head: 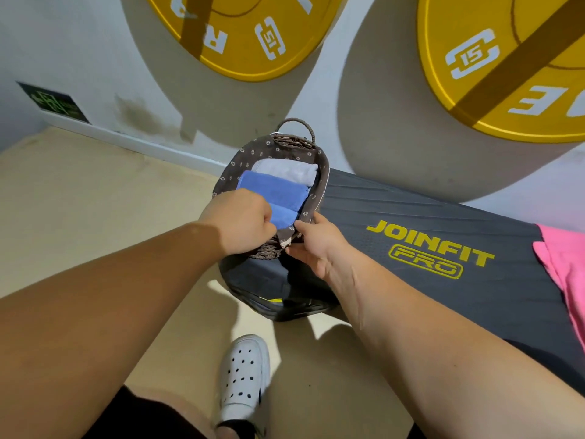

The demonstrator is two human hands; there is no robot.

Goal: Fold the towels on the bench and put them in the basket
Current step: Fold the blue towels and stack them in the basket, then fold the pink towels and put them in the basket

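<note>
A brown wicker basket (296,139) with a flowered liner stands on the left end of the dark bench (411,223). Inside it lie a folded white towel (289,171) at the back and a folded blue towel (275,193) in front. My left hand (242,221) reaches into the basket's near side with fingers curled on the blue towel's near end. My right hand (316,243) pinches the liner at the basket's near rim. A pink towel (563,267) lies on the bench at the far right, partly cut off by the frame edge.
Two yellow weight plates (240,36) (506,68) hang on the white wall above the bench. The floor (79,191) is beige. My foot in a white perforated shoe (243,375) stands just in front of the bench's left end.
</note>
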